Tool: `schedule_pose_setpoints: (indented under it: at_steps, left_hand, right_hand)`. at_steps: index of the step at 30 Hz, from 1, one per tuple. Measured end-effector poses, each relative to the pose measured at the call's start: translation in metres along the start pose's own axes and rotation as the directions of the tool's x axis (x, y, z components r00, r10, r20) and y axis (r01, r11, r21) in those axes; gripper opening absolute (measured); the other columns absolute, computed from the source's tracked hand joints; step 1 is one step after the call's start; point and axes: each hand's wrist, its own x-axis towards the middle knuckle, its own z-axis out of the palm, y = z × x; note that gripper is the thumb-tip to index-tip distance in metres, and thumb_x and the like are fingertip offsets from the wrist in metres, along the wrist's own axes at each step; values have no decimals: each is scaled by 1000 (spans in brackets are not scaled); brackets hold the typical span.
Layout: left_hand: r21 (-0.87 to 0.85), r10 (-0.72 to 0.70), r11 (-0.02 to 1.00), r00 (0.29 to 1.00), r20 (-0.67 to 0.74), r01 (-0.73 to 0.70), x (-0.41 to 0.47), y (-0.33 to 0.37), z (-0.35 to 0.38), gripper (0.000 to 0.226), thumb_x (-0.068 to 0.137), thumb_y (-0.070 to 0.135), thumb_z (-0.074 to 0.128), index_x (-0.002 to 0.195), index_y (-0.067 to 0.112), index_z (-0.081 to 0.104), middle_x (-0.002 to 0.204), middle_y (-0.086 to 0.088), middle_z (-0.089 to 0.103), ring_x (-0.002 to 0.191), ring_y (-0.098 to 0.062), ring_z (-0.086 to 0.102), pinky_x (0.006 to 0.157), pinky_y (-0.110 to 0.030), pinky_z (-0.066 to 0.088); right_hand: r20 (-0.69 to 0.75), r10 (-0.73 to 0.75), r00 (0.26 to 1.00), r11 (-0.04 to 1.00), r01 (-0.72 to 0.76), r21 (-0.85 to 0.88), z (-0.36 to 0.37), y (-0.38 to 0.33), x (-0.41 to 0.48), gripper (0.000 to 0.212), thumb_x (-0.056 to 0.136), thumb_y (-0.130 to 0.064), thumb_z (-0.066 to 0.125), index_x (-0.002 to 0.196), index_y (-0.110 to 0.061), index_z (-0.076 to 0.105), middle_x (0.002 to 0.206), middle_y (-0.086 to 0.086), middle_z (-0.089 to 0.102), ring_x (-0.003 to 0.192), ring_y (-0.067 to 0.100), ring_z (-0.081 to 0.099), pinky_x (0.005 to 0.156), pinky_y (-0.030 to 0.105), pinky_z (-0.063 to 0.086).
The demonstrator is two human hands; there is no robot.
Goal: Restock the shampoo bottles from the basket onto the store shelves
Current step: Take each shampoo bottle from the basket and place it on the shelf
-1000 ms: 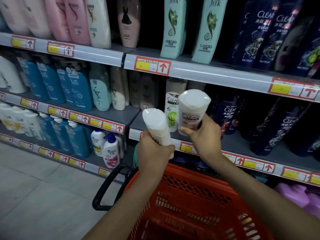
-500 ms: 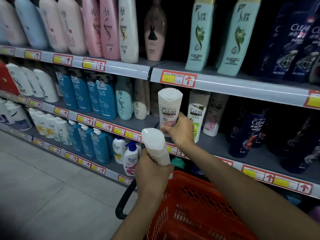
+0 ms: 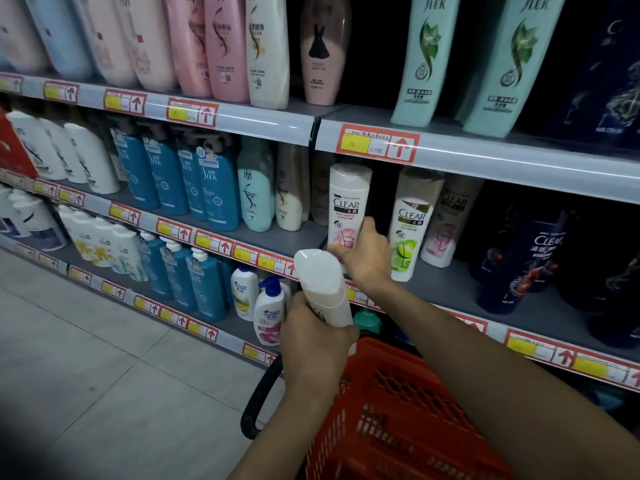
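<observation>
My right hand [image 3: 365,256] grips the lower part of a white Clear shampoo bottle with a pink label [image 3: 347,206], upright at the front left of the middle grey shelf [image 3: 446,289]. Whether its base touches the shelf is hidden by my hand. My left hand [image 3: 313,344] holds a second white bottle [image 3: 323,289], cap end pointing up, above the red basket [image 3: 398,420]. A white Clear bottle with a green label [image 3: 410,230] stands just right of the pink-labelled one.
Dark blue Clear bottles [image 3: 526,265] fill the middle shelf's right side. Teal and cream bottles [image 3: 256,188] stand left of the divider. Pump bottles [image 3: 270,310] line the lower shelf. The basket's black handle [image 3: 258,400] hangs over the tiled floor [image 3: 86,375].
My right hand has carried the pink-labelled bottle from in front of the shelf into the middle shelf's front left. My left hand has kept its bottle above the basket.
</observation>
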Motion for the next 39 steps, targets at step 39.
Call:
schedule_pose_setpoints:
  at_steps: [39]
  left_hand:
    - [-79, 65, 996, 978, 197, -50, -23, 8, 56, 59, 63, 9, 95, 113, 18, 67, 101, 4, 72, 92, -14, 69, 70, -29, 52]
  right_hand:
    - [-120, 288, 950, 941, -258, 220, -75, 131, 3, 70, 87, 12, 41, 151, -18, 42, 123, 15, 66, 110, 33, 62, 89, 31, 48]
